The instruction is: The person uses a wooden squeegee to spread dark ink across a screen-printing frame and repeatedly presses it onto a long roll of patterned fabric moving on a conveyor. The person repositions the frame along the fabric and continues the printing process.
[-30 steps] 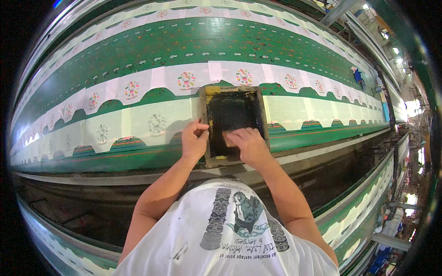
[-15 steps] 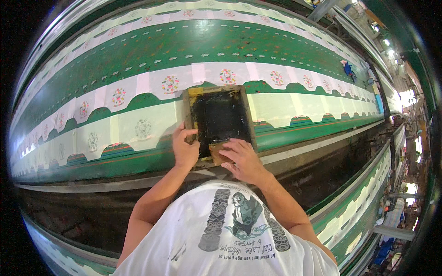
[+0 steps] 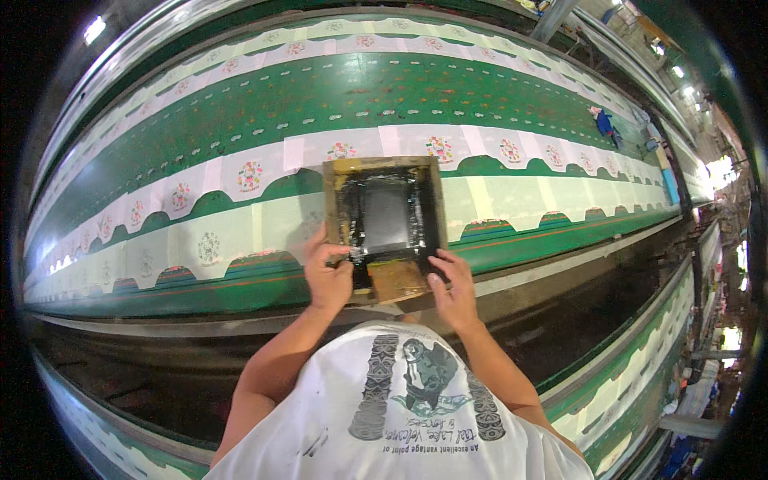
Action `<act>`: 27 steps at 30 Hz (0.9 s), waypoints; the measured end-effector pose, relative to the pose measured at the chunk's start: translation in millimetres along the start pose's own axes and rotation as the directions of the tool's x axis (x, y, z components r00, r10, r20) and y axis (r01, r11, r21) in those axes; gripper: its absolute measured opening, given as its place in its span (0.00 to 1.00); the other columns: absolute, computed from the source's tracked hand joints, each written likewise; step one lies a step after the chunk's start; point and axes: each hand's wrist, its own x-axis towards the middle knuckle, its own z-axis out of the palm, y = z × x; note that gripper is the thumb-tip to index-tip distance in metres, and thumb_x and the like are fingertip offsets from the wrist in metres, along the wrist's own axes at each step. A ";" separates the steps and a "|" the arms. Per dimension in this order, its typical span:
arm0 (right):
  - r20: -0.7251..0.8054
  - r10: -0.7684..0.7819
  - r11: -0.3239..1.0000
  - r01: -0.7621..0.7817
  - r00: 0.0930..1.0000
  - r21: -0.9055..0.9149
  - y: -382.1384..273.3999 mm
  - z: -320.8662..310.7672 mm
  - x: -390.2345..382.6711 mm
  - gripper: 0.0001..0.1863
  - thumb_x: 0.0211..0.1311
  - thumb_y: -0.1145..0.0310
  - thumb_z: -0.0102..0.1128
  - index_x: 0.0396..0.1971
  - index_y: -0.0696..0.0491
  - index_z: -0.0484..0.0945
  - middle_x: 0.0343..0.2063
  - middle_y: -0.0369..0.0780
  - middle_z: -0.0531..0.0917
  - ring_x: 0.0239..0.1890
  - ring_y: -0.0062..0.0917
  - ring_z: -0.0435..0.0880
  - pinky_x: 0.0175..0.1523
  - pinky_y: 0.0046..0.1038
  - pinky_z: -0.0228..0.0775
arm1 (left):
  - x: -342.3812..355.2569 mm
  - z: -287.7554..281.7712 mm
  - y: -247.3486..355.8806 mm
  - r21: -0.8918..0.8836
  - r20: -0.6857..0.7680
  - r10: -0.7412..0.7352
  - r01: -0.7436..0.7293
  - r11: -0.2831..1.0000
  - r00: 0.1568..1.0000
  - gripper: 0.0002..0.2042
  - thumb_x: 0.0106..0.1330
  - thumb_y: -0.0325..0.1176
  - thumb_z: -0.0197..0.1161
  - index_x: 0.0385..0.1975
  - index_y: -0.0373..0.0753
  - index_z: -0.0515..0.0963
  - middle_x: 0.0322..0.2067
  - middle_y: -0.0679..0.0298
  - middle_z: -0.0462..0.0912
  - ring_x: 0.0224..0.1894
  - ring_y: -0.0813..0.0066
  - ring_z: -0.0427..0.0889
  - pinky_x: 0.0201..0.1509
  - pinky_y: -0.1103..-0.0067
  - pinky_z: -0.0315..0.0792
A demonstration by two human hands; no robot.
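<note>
A wooden screen-printing frame (image 3: 439,200), its mesh dark with black ink, is held between my hands above the near strip of pale cloth. My left hand (image 3: 330,280) grips its left side near the lower corner, fingers bent over the rim. On the opposite side, my right hand (image 3: 454,290) holds the right rim with thumb and fingers. A brown squeegee (image 3: 400,280) lies inside the frame at its near end, with neither hand on it. Whether the frame rests on the cloth or hangs just above it, I cannot tell.
A long green printing table (image 3: 280,100) curves across the view. Pale cloth pieces (image 3: 512,200) with scalloped edges line it, several bearing colourful prints (image 3: 250,176) and dark outline prints (image 3: 210,248). Blue cloth (image 3: 606,124) lies far right. Another table (image 3: 624,352) stands behind on the right.
My right hand has let go of the squeegee and taken the frame's right side. The frame has shifted right along the cloth, uncovering part of a dark outline print beside my left hand.
</note>
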 end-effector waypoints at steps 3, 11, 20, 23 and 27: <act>-0.028 0.008 1.000 -0.007 1.000 0.007 34.5 -38.3 4.9 0.20 0.73 0.68 0.70 0.62 0.53 0.87 0.67 0.49 0.84 0.71 0.49 0.78 0.78 0.48 0.67 | -9.3 49.2 12.5 0.035 0.035 -0.036 0.035 0.999 0.999 0.16 0.53 0.13 0.69 0.39 0.41 0.89 0.75 0.43 0.76 0.78 0.44 0.73 0.83 0.60 0.64; 0.028 -0.025 1.000 0.024 0.999 0.014 85.2 -91.8 10.8 0.19 0.74 0.67 0.69 0.62 0.53 0.87 0.68 0.49 0.82 0.71 0.49 0.78 0.78 0.49 0.66 | -20.7 115.4 13.4 -0.075 0.055 -0.151 0.155 0.985 0.987 0.16 0.54 0.13 0.69 0.39 0.41 0.89 0.75 0.39 0.75 0.76 0.43 0.75 0.80 0.59 0.67; 0.189 -0.308 0.931 0.336 0.932 -0.142 51.7 -94.3 22.4 0.24 0.63 0.71 0.78 0.60 0.51 0.87 0.69 0.47 0.81 0.74 0.52 0.76 0.77 0.51 0.68 | -17.8 119.7 26.1 -0.075 0.030 -0.207 0.209 0.975 0.978 0.12 0.54 0.14 0.70 0.36 0.36 0.86 0.75 0.41 0.77 0.77 0.48 0.77 0.79 0.65 0.67; 0.449 -0.338 0.897 0.427 0.827 -0.112 31.8 -89.9 28.5 0.26 0.59 0.70 0.80 0.60 0.51 0.87 0.66 0.47 0.82 0.71 0.51 0.78 0.74 0.51 0.71 | -16.1 121.2 22.2 -0.104 0.055 -0.228 0.233 0.967 0.972 0.12 0.54 0.14 0.70 0.35 0.37 0.85 0.74 0.40 0.77 0.77 0.47 0.76 0.79 0.65 0.67; 0.463 -0.360 0.826 0.508 0.810 -0.247 18.3 -79.1 40.4 0.24 0.58 0.79 0.69 0.57 0.54 0.88 0.57 0.46 0.87 0.59 0.46 0.85 0.65 0.47 0.77 | -19.1 123.0 18.5 -0.037 0.036 -0.180 0.181 0.983 0.983 0.12 0.54 0.14 0.70 0.35 0.38 0.85 0.74 0.39 0.78 0.75 0.46 0.77 0.78 0.64 0.68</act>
